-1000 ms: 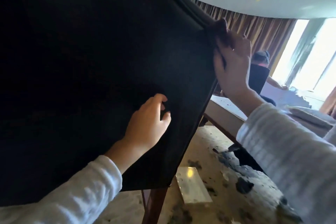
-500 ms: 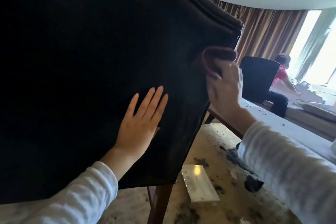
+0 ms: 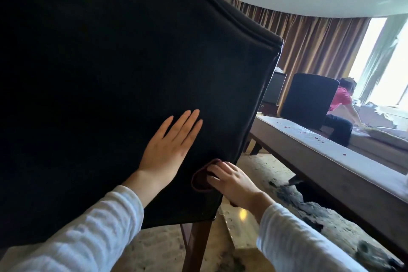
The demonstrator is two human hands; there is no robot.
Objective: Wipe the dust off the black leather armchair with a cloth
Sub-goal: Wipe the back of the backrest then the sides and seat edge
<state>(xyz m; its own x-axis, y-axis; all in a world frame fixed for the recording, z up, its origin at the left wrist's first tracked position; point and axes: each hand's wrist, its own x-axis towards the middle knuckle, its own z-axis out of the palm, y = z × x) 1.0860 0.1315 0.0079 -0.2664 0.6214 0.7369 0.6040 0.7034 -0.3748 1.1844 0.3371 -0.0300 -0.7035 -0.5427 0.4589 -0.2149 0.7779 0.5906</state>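
Observation:
The back of the black leather armchair (image 3: 99, 86) fills the left and centre of the view, tilted, with a brown wooden leg below. My left hand (image 3: 169, 147) lies flat against the back panel, fingers straight and together. My right hand (image 3: 231, 182) grips a dark red cloth (image 3: 202, 178) and presses it on the chair's right edge, low down near the bottom corner. Most of the cloth is hidden under my fingers.
A long bench with a pale cushion (image 3: 326, 154) runs along the right. Behind it stand a second black armchair (image 3: 309, 99) and a person in a pink top (image 3: 341, 108) near the window. The floor is patterned marble (image 3: 276, 176).
My right hand has slid the cloth down the chair's right edge, from the top corner to near the bottom corner. My left hand went from curled to flat on the back.

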